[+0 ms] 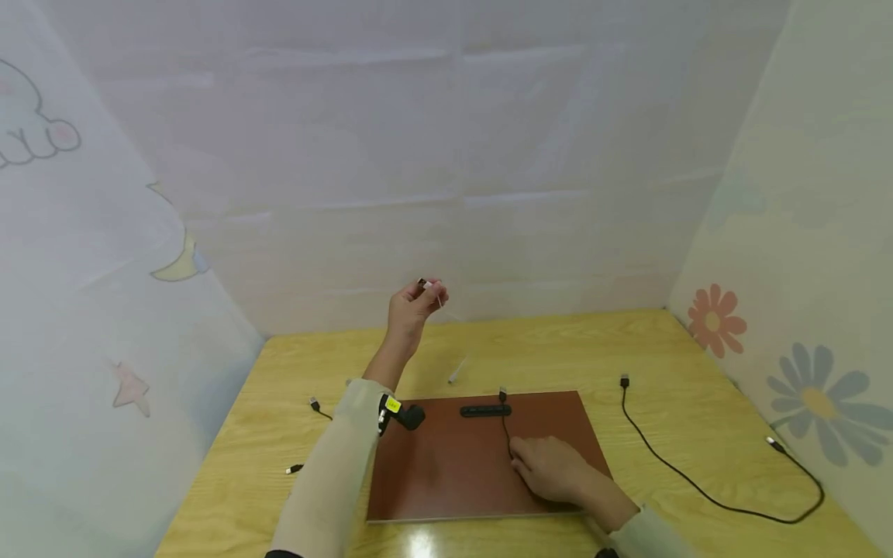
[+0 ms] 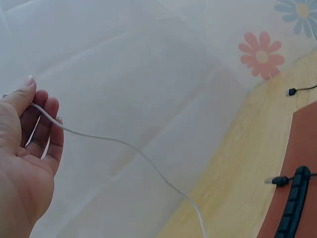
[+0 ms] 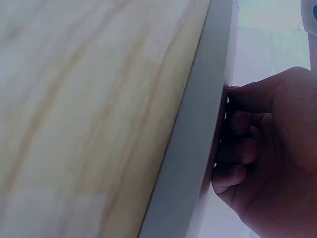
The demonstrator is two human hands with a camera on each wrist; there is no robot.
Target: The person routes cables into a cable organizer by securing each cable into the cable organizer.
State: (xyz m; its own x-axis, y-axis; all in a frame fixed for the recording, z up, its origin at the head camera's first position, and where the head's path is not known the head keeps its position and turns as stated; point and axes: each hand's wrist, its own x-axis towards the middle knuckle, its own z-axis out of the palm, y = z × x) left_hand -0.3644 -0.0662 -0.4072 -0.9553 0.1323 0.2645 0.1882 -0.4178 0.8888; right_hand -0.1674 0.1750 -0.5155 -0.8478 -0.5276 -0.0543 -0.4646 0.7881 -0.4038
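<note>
My left hand [image 1: 410,308] is raised over the table's far side, pinching a white USB cable [image 2: 116,140] near its plug between thumb and fingers. From there the cord hangs in a loose curve toward the table. On the brown board [image 1: 432,473] my right hand [image 1: 554,469] rests low, its curled fingers holding a thin black USB cable [image 1: 507,434] against the surface. That cable crosses a black ridged cable holder [image 1: 481,411], and its plug [image 1: 502,394] sticks out at the far side. In the right wrist view, the fingertips [image 3: 230,176] meet the board, and the cord is hidden.
To the right, a long black USB cable [image 1: 670,466] curves over the wooden table [image 1: 544,349]. Another black plug [image 1: 315,404] and a small connector [image 1: 294,469] lie left of the board, partly behind my left sleeve [image 1: 328,473]. A white connector [image 1: 453,377] lies beyond the board.
</note>
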